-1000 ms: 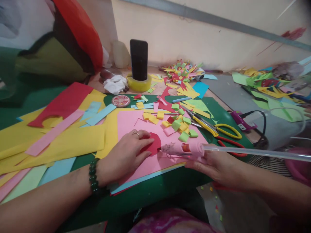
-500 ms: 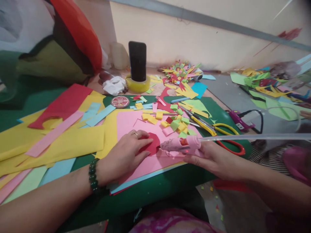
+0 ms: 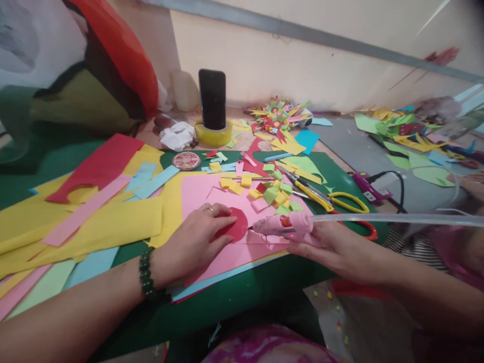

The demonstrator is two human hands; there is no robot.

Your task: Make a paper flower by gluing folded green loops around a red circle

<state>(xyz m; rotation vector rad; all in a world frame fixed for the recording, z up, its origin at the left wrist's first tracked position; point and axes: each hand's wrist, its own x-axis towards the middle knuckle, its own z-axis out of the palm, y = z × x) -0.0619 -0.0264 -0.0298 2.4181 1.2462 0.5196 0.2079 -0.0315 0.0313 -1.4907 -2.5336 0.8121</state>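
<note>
My left hand (image 3: 202,234) holds a red paper circle (image 3: 239,225) by its left side, thumb and fingers resting over it. The circle lies on a pink paper sheet (image 3: 200,194), on top of other coloured sheets. In my right hand (image 3: 335,247) is a pink hot glue gun (image 3: 282,225), its clear glue stick (image 3: 385,218) sticking far out the back to the right. The dark nozzle tip is at the circle's right edge; whether it touches is hard to tell. Curled paper loops (image 3: 278,194) in yellow, green, pink and red lie just behind the gun.
A cutter knife (image 3: 310,190) and scissors (image 3: 350,201) lie right of the loops. Yellow paper sheets (image 3: 113,222) and strips spread left. At the back stand a phone (image 3: 212,98) in a yellow tape roll (image 3: 214,135) and a spiky paper flower pile (image 3: 278,116). Another person sits far right.
The glue gun's nozzle has shifted slightly right, from over the red circle's edge to beside it. My left hand stays in place. The view has tilted a little.
</note>
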